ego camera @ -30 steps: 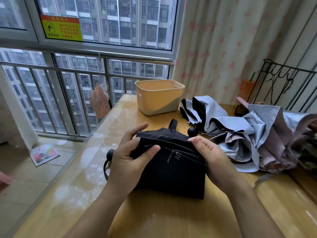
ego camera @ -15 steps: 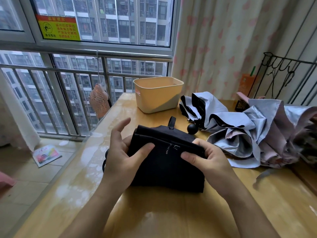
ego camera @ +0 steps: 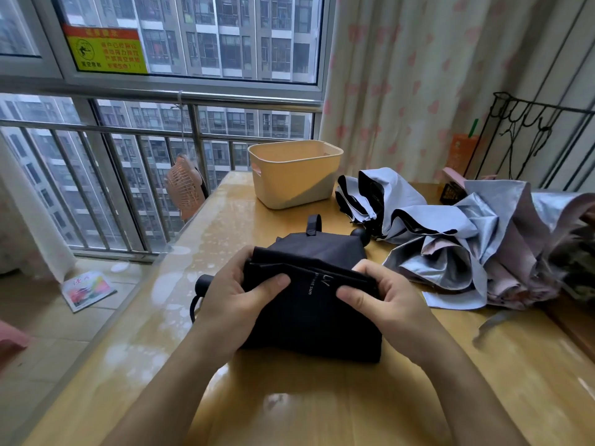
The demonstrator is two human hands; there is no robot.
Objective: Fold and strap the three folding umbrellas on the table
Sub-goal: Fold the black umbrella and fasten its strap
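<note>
Head: black umbrella [ego camera: 315,320] seemingly pinched between fingers [ego camera: 273,282].

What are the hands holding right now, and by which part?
Both hold the black umbrella by its folded canopy. The left hand pinches the fabric folds at its left end, and the right hand pinches them at its right end.

On the table [ego camera: 289,400], a bin [ego camera: 291,188] stands behind the near umbrella [ego camera: 315,320].

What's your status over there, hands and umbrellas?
Left hand and right hand gripping black umbrella, thumbs on its folds. Strap sticking out unfastened at far edge. Light blue umbrella and silver-pink umbrella loose to the right, not in the way.
</note>
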